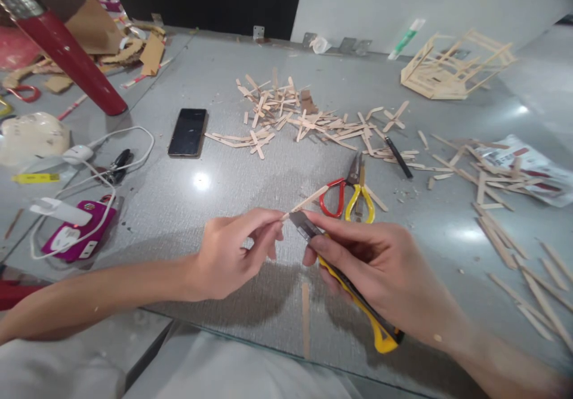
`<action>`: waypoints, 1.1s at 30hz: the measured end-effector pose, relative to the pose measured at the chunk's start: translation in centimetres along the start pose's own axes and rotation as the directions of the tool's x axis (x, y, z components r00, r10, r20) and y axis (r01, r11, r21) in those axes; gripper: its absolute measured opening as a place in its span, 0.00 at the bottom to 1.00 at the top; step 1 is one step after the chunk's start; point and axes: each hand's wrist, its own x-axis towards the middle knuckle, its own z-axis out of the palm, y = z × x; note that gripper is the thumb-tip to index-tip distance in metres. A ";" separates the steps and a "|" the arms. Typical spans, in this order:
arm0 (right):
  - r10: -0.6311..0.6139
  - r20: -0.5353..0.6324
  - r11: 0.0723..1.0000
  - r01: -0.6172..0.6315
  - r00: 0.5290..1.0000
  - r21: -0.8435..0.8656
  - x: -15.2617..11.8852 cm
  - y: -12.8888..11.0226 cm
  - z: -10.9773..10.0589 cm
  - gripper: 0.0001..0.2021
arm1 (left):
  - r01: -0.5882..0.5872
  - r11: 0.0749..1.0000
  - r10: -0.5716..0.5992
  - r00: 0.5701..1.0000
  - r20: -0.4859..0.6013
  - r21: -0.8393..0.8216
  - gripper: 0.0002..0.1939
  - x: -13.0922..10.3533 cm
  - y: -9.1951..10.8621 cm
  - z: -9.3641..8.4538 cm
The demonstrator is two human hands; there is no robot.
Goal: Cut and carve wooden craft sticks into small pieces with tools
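Between thumb and fingers, my left hand [239,247] pinches one end of a thin wooden stick [308,201], which slants up to the right. A yellow and black utility knife [358,300] is gripped in my right hand [380,268]. Its blade is out and lies against or very close to the stick near my left fingertips; exact contact is hard to tell. Just beyond the stick are scissors [354,193] with one red and one yellow handle. Below my hands another wooden stick [305,321] lies near the table edge.
A pile of wooden sticks [302,118] spreads across the table [152,202], with more at right. A wooden stick frame [447,77] stands back right. A phone [188,132], black pen-like tool [398,156], purple power strip [85,232], white cable and red cylinder [74,56] are also there.
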 end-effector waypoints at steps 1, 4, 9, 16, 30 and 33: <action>-0.004 0.007 1.000 0.004 1.000 0.015 0.1 0.0 0.0 0.22 | 0.074 0.994 -0.072 0.997 0.027 -0.081 0.07 0.1 0.2 0.0; -0.025 -0.011 1.000 0.025 1.000 0.012 0.1 0.2 0.0 0.21 | 0.302 0.901 -0.275 0.953 0.128 -0.311 0.08 0.5 0.7 -0.1; -0.114 -0.061 0.993 0.111 0.992 -0.040 0.2 1.0 0.0 0.18 | 0.484 0.669 -0.406 0.874 0.269 -0.564 0.08 1.0 1.1 -0.3; -0.247 -0.094 0.941 0.216 0.964 -0.261 0.5 1.4 0.0 0.16 | 0.543 0.570 -0.431 0.836 0.339 -0.617 0.10 1.3 0.8 -0.3; -0.547 -0.121 0.669 0.346 0.828 -0.658 -0.2 2.7 1.9 0.16 | 0.591 0.579 -0.524 0.798 0.299 -0.561 0.12 0.9 0.4 0.7; -0.448 -0.131 0.752 0.293 0.884 -0.591 0.2 2.4 1.2 0.16 | 0.578 0.589 -0.510 0.808 0.296 -0.564 0.14 0.9 0.3 0.6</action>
